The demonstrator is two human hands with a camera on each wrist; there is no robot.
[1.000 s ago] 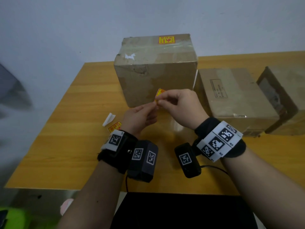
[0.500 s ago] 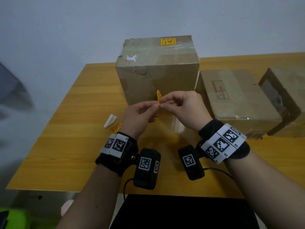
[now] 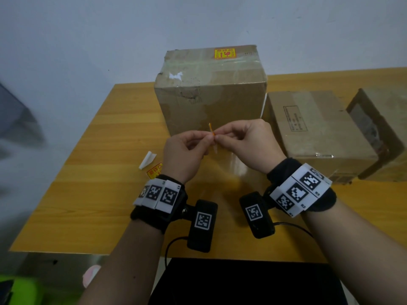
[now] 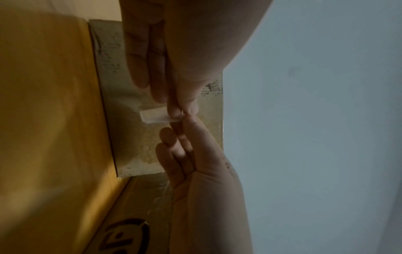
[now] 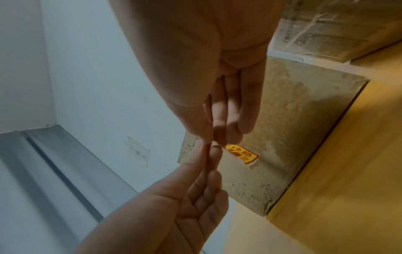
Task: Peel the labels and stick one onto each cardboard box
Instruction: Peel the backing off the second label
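Observation:
A small yellow label (image 3: 210,128) is held edge-on in front of the tall cardboard box (image 3: 211,100). My left hand (image 3: 207,139) and right hand (image 3: 220,137) both pinch it at one end, fingertips touching. The right wrist view shows the label's printed yellow face (image 5: 241,153) with white backing peeking out below. The left wrist view shows its white back (image 4: 154,116). The tall box carries a yellow label (image 3: 224,53) on its top. Two lower boxes, one (image 3: 312,126) and another (image 3: 378,128), lie to the right with no label visible.
A white backing scrap (image 3: 147,159) and a spare yellow label (image 3: 154,170) lie on the wooden table (image 3: 88,194) to the left of my left hand. The wall stands close behind the boxes. The table's front edge is just under my wrists.
The label has turned from face-on to edge-on in the head view. Both hands have stayed pinched on it, with my left fingertips drawn in closer to the right ones.

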